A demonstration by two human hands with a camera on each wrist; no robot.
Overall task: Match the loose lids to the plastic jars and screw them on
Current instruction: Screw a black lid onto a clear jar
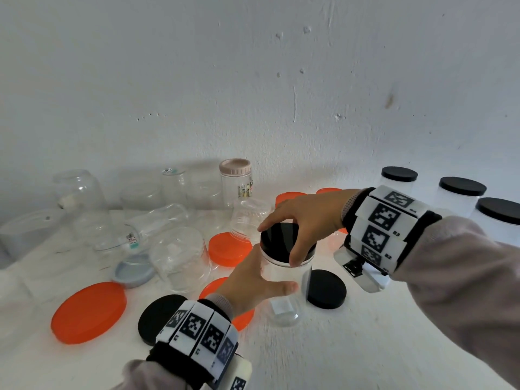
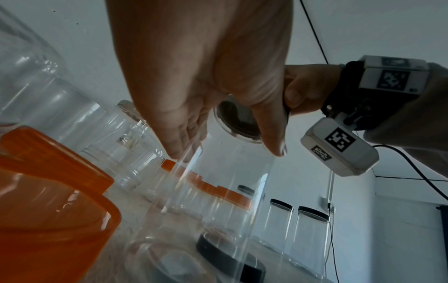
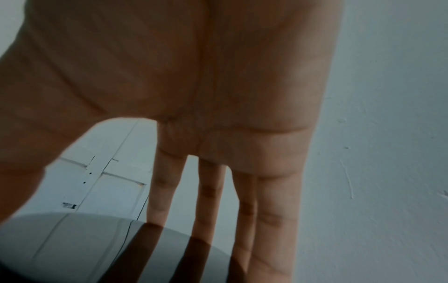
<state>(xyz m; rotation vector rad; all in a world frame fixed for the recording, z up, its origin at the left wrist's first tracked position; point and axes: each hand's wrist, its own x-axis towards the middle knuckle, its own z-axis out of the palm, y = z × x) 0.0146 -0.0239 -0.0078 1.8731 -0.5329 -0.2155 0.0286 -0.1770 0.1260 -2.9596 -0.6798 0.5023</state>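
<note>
A clear plastic jar (image 1: 284,285) stands upright on the white table (image 1: 365,347) at the centre. My left hand (image 1: 264,280) wraps round its wall, thumb on the near side. A glossy black lid (image 1: 281,240) sits on the jar's mouth. My right hand (image 1: 278,244) arches over it from the right, thumb on the near rim and fingers on the far rim. In the left wrist view, the left hand (image 2: 227,152) holds the jar (image 2: 218,201), with the lid (image 2: 237,122) seen from below. In the right wrist view, the fingers (image 3: 211,191) reach across the lid (image 3: 72,249).
Loose black lids (image 1: 326,288) (image 1: 157,319) lie beside the jar. Orange lids (image 1: 88,311) (image 1: 229,249) and a grey lid (image 1: 133,270) lie to the left among several open clear jars (image 1: 180,257). A pink-lidded jar (image 1: 236,181) stands at the back, and black-lidded jars (image 1: 461,190) stand at the right.
</note>
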